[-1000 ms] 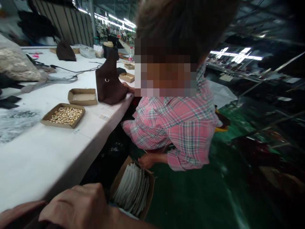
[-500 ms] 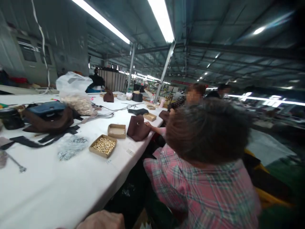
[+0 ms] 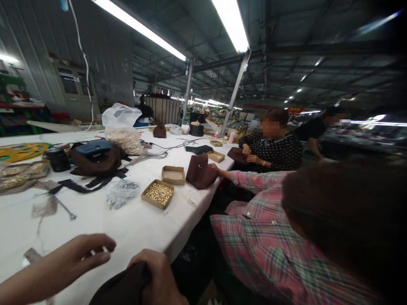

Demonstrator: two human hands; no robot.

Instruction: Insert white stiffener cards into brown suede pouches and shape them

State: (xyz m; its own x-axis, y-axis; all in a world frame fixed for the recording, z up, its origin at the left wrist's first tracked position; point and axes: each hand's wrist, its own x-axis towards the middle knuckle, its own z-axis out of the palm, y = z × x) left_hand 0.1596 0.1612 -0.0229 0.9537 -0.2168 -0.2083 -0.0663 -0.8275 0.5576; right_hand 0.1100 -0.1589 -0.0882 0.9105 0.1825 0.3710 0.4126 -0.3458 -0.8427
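My left hand (image 3: pixel 84 254) hangs over the white table at the lower left, fingers apart, with nothing in it. At the bottom centre my right hand (image 3: pixel 159 271) is wrapped round the edge of a dark brown piece (image 3: pixel 122 286), which is partly cut off by the frame. Beyond my hands are a cardboard box of gold-coloured studs (image 3: pixel 158 194), a second shallow box (image 3: pixel 173 175) and a clear bag of silver pieces (image 3: pixel 121 195). A metal-tipped tool (image 3: pixel 65 207) lies to the left.
A person in a plaid shirt (image 3: pixel 254 228) sits close on the right, one hand on a brown bag (image 3: pixel 201 171). Another person in a dotted top (image 3: pixel 276 148) handles brown material. A white plastic bag (image 3: pixel 122 127), dark straps and a black jar (image 3: pixel 57 159) stand farther back.
The view has turned left. My left hand has come into view, and my right hand now shows with the brown piece. The plaid-shirted person appears farther right.
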